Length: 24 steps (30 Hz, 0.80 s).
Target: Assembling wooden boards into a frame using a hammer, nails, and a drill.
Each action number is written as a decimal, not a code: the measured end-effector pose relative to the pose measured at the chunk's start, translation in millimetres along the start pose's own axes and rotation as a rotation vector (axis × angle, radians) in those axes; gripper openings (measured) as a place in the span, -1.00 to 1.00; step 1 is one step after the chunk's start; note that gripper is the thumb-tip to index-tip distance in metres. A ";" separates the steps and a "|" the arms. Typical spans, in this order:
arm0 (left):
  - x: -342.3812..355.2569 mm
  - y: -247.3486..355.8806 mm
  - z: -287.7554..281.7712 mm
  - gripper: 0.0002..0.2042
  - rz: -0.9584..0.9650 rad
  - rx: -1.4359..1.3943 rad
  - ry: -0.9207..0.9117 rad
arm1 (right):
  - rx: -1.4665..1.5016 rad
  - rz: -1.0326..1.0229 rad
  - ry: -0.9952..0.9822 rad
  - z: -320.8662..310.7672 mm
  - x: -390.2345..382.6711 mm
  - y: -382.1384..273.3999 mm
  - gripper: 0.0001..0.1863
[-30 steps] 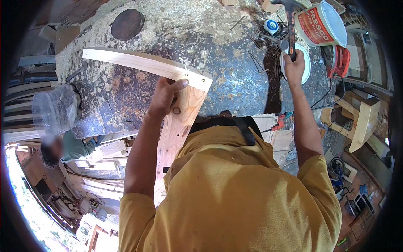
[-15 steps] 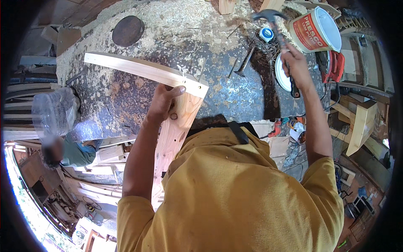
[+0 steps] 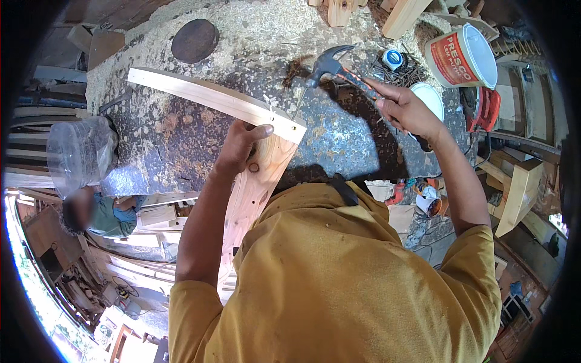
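My right hand point(image 3: 407, 110) is closed around the handle of a claw hammer point(image 3: 330, 65). The hammer's head hovers over the bench, right by a thin nail point(image 3: 299, 103) that stands at the end of a pale wooden rail point(image 3: 200, 91). That rail lies across the top of a knotty wooden board point(image 3: 257, 181), which runs down past my left side. With my left hand point(image 3: 241, 145) I grip the corner where the two meet, thumb along the rail's lower edge and other fingers hidden behind. A dark hole shows near the rail's right end.
Right of the hammer are a tape measure point(image 3: 392, 58), a pile of nails point(image 3: 411, 74), a white lid point(image 3: 428, 100), a bucket point(image 3: 461, 55) and a red power tool point(image 3: 484, 109). A dark round disc point(image 3: 195, 41) lies far left. Another person point(image 3: 112, 215) sits beyond a clear plastic container point(image 3: 78, 151).
The hammer has swung left and down from the bucket side to beside the nail, my right hand moving with it. My left hand keeps its grip on the wood.
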State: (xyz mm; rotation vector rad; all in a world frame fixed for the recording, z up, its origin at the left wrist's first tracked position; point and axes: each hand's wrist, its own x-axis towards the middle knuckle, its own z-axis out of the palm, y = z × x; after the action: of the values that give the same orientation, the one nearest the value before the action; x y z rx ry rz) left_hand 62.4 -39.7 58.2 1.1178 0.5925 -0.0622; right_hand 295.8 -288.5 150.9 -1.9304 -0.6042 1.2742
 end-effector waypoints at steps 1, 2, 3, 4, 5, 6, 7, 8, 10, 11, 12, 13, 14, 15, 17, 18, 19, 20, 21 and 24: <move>1.2 0.0 -0.3 -0.60 0.000 -0.001 -0.001 | -0.001 0.000 0.001 -0.5 0.5 -0.9 -0.48; 1.6 -0.7 -1.1 -0.60 -0.002 -0.003 -0.005 | 0.005 0.013 0.035 -0.3 1.0 -2.2 -0.47; 2.0 -1.5 -2.0 -0.60 -0.006 -0.006 -0.010 | 0.011 0.026 0.070 0.0 1.5 -2.9 -0.47; 2.2 -2.8 -3.5 -0.60 -0.006 -0.006 -0.008 | 0.011 0.027 0.067 1.0 1.7 -2.2 -0.47; 3.2 -3.8 -4.8 -0.54 -0.007 0.009 -0.010 | 0.018 0.027 0.015 1.6 1.5 -0.5 -0.47; 3.9 -4.4 -5.6 -0.48 -0.007 0.024 -0.012 | 0.026 0.026 -0.038 2.0 1.6 0.5 -0.47; 4.2 -4.3 -6.0 -0.48 -0.008 0.024 -0.012 | 0.027 0.027 -0.039 1.7 2.2 0.4 -0.47; 3.9 -3.2 -5.7 -0.48 -0.016 0.026 -0.013 | 0.054 0.026 -0.004 1.2 2.3 -0.1 -0.47; 4.4 -2.6 -5.3 -0.48 -0.025 0.028 -0.016 | 0.082 0.027 0.031 -0.5 3.5 -0.6 -0.47; 5.1 -2.3 -5.4 -0.48 -0.037 0.020 -0.031 | 0.072 0.034 0.063 -1.8 4.8 -0.2 -0.47; 5.5 -2.2 -5.4 -0.48 -0.049 0.012 -0.047 | 0.062 0.042 0.096 -2.3 5.5 0.2 -0.47; 4.8 -3.5 -5.3 -0.48 -0.051 0.013 -0.048 | 0.064 0.043 0.097 -1.2 5.3 0.9 -0.47; 3.7 -5.9 -5.0 -0.55 -0.025 -0.026 -0.015 | 0.042 0.066 -0.003 -0.1 6.1 2.1 -0.47; 3.4 -7.1 -4.8 -0.62 0.001 -0.066 0.017 | 0.021 0.089 -0.102 0.9 6.9 2.7 -0.47; 4.0 -6.3 -6.5 -0.62 -0.003 -0.051 0.003 | 0.008 0.078 -0.086 0.5 8.2 2.6 -0.48; 4.0 -5.4 -6.8 -0.62 -0.007 -0.037 -0.013 | 0.051 0.064 -0.019 -0.9 9.5 4.9 -0.48; 4.3 -4.5 -5.7 -0.62 -0.007 -0.039 -0.014 | 0.094 0.049 0.048 -1.6 10.1 5.9 -0.47; 4.0 -2.3 -3.8 -0.62 0.007 -0.028 -0.011 | 0.082 0.064 0.077 0.3 10.1 3.2 -0.47; 3.6 -1.2 -3.2 -0.62 0.021 -0.016 -0.007 | 0.082 0.063 0.074 2.7 9.4 3.3 -0.47; 1.8 -1.7 -5.3 -0.63 -0.005 -0.003 0.008 | -0.054 0.084 -0.078 4.8 8.0 6.1 -0.49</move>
State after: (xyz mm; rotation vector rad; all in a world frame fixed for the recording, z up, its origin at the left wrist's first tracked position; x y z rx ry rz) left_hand 61.2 -35.4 54.4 1.1139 0.6028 -0.0615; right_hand 294.5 -285.0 140.4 -1.9762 -0.6074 1.4039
